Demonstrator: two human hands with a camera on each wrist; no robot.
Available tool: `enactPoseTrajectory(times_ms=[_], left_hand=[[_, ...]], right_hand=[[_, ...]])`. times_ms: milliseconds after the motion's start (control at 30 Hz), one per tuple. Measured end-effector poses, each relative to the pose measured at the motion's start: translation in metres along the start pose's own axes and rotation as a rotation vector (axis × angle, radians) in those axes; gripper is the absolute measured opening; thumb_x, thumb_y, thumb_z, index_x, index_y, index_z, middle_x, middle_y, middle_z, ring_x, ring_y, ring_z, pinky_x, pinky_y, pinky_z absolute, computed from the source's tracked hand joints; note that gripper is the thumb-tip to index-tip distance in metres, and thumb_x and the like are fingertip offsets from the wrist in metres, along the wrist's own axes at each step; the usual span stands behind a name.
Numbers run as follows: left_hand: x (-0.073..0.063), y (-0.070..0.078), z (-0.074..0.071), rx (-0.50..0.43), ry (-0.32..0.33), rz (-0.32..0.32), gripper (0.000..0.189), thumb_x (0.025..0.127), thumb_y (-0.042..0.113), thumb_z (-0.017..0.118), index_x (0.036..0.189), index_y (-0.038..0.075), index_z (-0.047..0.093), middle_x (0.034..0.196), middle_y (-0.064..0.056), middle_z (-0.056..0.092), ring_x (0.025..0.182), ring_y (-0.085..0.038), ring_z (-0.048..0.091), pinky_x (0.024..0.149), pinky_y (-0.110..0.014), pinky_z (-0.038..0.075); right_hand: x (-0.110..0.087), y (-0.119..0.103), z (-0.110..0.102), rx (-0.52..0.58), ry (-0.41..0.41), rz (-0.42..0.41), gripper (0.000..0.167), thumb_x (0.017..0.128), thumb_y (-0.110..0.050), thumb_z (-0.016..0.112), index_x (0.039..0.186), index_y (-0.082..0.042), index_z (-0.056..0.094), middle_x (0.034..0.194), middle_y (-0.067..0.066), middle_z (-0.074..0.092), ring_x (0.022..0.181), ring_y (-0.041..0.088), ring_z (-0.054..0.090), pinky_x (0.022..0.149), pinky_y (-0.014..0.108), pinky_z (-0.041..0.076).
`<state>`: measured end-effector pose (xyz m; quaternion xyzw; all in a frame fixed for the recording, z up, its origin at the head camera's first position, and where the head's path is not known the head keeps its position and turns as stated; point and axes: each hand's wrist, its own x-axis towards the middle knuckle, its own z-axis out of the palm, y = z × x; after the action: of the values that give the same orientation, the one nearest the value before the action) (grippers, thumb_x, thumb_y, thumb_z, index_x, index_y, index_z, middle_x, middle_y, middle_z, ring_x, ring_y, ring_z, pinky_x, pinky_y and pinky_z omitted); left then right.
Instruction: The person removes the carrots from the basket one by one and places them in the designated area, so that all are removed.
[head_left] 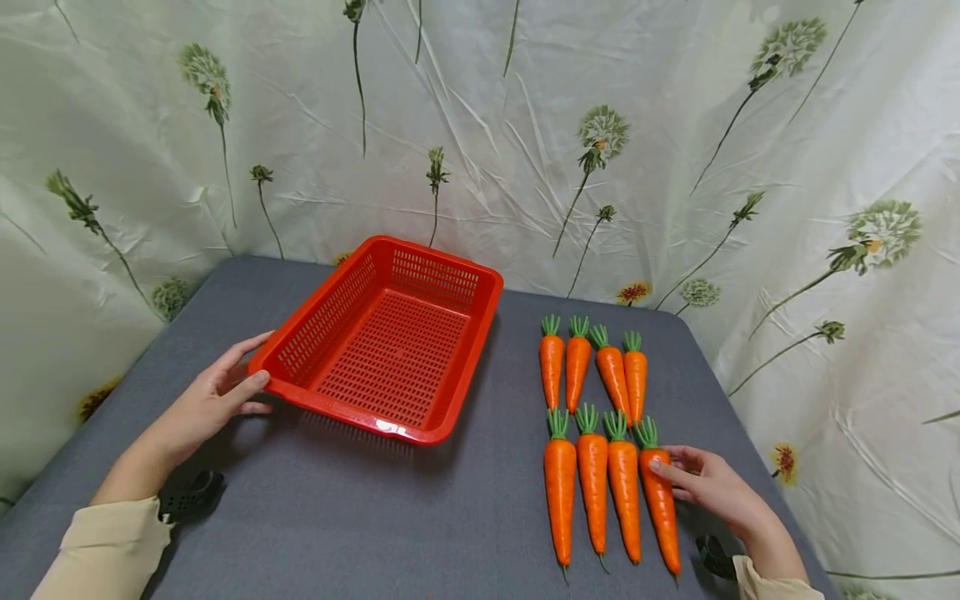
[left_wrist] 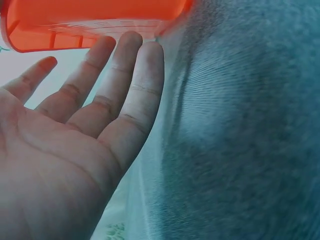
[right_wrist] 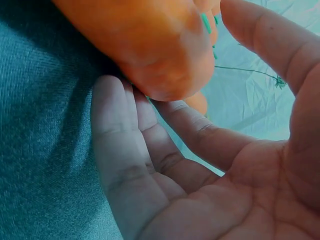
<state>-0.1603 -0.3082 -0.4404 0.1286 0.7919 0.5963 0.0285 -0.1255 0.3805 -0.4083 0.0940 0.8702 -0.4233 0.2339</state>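
Note:
A red plastic basket (head_left: 397, 358) with slotted walls stands left of centre. My left hand (head_left: 206, 408) holds its near left corner, the thumb on the rim and the fingers outside and below it. In the left wrist view those fingers (left_wrist: 102, 102) reach fairly straight to the basket's outer side (left_wrist: 100, 17); the thumb is out of that view. My right hand (head_left: 712, 483) pinches the rightmost front carrot (head_left: 660, 508) near its green top, thumb above and fingers at its right side. That carrot (right_wrist: 150, 45) lies against the fingertips in the right wrist view.
Beside the held carrot lie several larger carrots (head_left: 592, 492) in a row, tops pointing away. Behind them is a row of smaller carrots (head_left: 551, 367). Everything rests on a grey cloth-covered table (head_left: 337, 525). A floral curtain (head_left: 480, 150) hangs along the back and sides.

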Motion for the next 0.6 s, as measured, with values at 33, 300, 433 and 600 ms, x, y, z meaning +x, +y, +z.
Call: enactPoseTrajectory(times_ms=[33,300,433,600], left_hand=[[0.0,0.001,-0.001,0.01,0.005,0.003,0.066,0.113,0.01,0.053,0.172,0.023,0.025,0.132,0.028,0.055,0.109,0.006,0.068,0.077,-0.031,0.066],[0.001,0.006,-0.005,0.124,0.037,0.001,0.072,0.112,0.011,0.057,0.173,0.023,0.021,0.148,-0.022,0.052,0.108,0.012,0.062,0.076,-0.03,0.065],[-0.002,0.012,-0.006,0.167,0.049,-0.004,0.074,0.111,0.014,0.059,0.173,0.024,0.019,0.153,-0.035,0.043,0.108,0.017,0.059,0.076,-0.028,0.064],[-0.003,0.019,-0.01,0.22,0.062,-0.029,0.075,0.112,0.021,0.06,0.173,0.028,0.019,0.156,-0.033,0.042,0.108,0.019,0.057,0.077,-0.027,0.063]], right_hand=[[0.0,0.0,0.0,-0.004,0.003,0.002,0.075,0.11,-0.04,0.061,0.154,0.017,0.039,0.142,0.031,0.062,0.117,0.024,0.072,0.096,0.042,0.064],[0.003,-0.002,0.001,-0.061,0.031,-0.008,0.075,0.107,-0.038,0.067,0.152,0.017,0.043,0.128,0.02,0.067,0.106,0.016,0.07,0.089,0.034,0.064],[0.005,-0.005,0.002,-0.061,0.048,-0.011,0.074,0.107,-0.038,0.067,0.152,0.016,0.043,0.127,0.02,0.068,0.106,0.016,0.07,0.09,0.035,0.064],[0.008,-0.006,0.002,-0.068,0.059,-0.013,0.074,0.109,-0.039,0.063,0.153,0.016,0.042,0.13,0.024,0.067,0.109,0.02,0.071,0.093,0.041,0.064]])
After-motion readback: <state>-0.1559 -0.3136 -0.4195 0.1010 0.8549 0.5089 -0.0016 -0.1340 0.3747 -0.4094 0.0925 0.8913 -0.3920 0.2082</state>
